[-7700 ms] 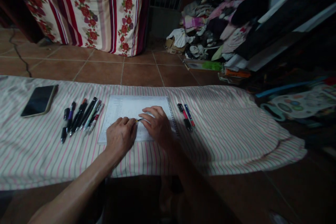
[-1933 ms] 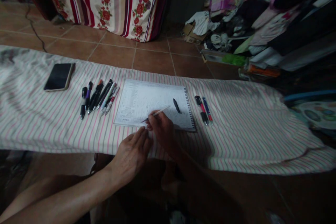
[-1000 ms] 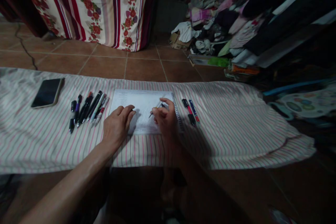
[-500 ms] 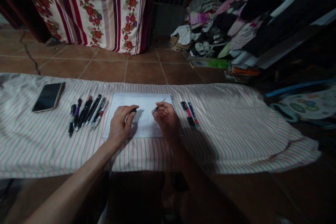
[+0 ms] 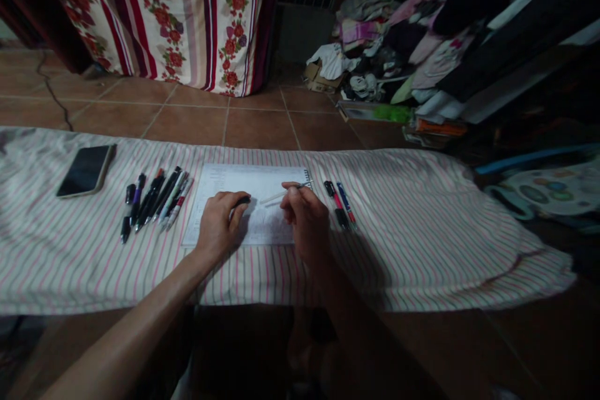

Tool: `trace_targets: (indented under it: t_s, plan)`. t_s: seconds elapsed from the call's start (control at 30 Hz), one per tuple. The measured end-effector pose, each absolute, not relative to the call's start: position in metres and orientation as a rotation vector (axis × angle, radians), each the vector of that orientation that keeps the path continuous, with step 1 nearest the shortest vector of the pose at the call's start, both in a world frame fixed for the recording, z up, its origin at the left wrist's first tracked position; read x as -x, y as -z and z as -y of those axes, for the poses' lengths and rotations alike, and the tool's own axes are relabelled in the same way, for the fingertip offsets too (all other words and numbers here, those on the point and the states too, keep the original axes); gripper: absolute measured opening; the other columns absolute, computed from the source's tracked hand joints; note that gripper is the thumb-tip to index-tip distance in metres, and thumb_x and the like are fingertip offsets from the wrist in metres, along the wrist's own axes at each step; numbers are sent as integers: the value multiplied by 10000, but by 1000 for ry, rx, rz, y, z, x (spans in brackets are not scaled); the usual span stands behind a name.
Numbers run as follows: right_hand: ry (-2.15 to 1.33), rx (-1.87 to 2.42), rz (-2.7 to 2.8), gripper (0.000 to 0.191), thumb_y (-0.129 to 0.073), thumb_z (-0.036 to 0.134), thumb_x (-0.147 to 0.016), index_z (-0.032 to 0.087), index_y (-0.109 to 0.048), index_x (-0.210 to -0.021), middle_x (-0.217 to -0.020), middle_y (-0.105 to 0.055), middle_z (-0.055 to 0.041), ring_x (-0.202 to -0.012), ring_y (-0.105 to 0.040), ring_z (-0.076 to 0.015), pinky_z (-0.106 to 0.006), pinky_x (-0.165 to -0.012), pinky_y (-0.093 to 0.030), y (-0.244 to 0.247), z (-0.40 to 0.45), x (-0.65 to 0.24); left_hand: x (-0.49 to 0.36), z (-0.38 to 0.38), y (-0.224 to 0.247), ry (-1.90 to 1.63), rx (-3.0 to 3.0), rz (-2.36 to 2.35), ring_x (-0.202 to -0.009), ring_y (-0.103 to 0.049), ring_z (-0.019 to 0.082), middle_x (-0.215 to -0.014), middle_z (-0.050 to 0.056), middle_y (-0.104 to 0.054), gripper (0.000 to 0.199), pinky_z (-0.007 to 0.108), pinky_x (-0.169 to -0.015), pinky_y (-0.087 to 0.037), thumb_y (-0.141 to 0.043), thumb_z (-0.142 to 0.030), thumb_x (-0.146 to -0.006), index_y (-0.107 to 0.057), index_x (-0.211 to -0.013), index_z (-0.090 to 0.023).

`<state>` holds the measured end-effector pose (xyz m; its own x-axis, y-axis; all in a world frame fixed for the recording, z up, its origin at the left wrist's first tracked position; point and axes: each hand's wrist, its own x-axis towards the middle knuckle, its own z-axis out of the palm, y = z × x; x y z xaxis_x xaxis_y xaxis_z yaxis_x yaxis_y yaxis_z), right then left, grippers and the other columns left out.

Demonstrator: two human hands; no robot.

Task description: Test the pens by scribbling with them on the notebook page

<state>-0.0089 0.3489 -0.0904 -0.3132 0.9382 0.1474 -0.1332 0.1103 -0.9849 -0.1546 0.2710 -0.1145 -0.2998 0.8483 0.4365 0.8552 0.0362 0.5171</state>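
Observation:
Over the left half of a white spiral notebook (image 5: 262, 175), my left hand (image 5: 219, 222) pinches a small black object (image 5: 242, 200), perhaps a pen cap. My right hand (image 5: 304, 215) is at the notebook's right side, its fingers closed on a slim pale pen (image 5: 276, 197) that lies slantwise across them. Writing or faint lines show on the page. Several pens and markers (image 5: 159, 200) lie side by side left of the notebook. Right of it are a pink and black pen (image 5: 336, 203) and a blue and red pen (image 5: 347, 205).
A dark-screened phone (image 5: 85, 170) lies at the left on the striped cloth (image 5: 422, 231). Beyond it are the tiled floor (image 5: 187, 122), a floral curtain (image 5: 187, 19) and a heap of clothes (image 5: 389, 37). A patterned item with a blue edge (image 5: 555, 187) stands at the right.
My right hand has moved slightly right, and the pen in it has turned, its pale length now pointing left. My left hand has shifted a little right with the black object.

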Motion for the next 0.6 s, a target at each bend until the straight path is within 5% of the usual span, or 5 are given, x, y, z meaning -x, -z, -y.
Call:
trace_targets:
  t_s: [0.6]
  plan:
    - [-1452, 907, 1291, 261, -537, 406, -802, 175, -640, -868, -656, -558, 21, -517, -459, -73, -193, -448, -354, 100, -353, 12, 147, -269, 117, 969, 1988, 2211, -841, -562, 224, -886, 75, -670, 280, 367, -766, -427, -399, -280, -906, -630, -1010, -161]
